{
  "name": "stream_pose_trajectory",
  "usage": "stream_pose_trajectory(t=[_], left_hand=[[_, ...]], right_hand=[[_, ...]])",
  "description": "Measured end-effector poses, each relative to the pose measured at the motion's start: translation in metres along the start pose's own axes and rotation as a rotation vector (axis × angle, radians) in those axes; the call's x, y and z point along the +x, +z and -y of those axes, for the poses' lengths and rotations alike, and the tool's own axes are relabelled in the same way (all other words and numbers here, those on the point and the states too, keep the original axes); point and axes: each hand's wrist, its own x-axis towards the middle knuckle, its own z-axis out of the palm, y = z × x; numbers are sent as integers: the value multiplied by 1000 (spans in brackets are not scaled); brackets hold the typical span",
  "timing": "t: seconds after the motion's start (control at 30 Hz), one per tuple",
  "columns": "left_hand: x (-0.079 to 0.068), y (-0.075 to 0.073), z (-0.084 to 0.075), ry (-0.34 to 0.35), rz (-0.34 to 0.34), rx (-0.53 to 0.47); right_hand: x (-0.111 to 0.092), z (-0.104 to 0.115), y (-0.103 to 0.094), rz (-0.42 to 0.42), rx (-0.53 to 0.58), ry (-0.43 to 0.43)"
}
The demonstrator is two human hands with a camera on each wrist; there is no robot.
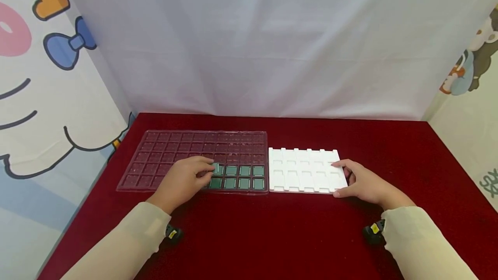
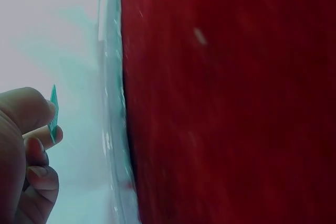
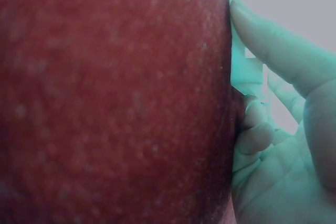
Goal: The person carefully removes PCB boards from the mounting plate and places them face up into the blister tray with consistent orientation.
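Observation:
My left hand (image 1: 184, 180) pinches a thin green rectangular piece (image 2: 54, 114) between thumb and fingertip. It is over the near half of a clear plastic tray (image 1: 205, 132) divided into square pockets. Just right of the fingers, several similar green pieces (image 1: 244, 183) lie in two rows of pockets. Against that tray's right side lies a white tray (image 1: 303, 171) with shallow recesses. My right hand (image 1: 359, 183) grips its right end, with the thumb (image 3: 273, 38) at the near corner and the index finger farther back. The left palm is hidden in the head view.
Both trays lie flat on a table with a dark red cloth (image 1: 272, 237). A white curtain (image 1: 272, 55) hangs behind it, and printed cartoon panels stand at left and right. A dark device (image 1: 373, 231) is worn on the right wrist, another (image 1: 173, 233) on the left.

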Motion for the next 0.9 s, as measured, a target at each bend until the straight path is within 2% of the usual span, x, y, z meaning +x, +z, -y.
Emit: stream_pose_trajectory(t=[0.23, 0.57, 0.9], left_hand=[[-4, -7, 12, 16, -14, 7], [-1, -9, 19, 38, -30, -7], [-4, -3, 32, -47, -15, -91]], right_hand=[[1, -1, 0, -2, 0, 5], [-1, 1, 1, -2, 9, -3], [1, -3, 1, 0, 3, 0]])
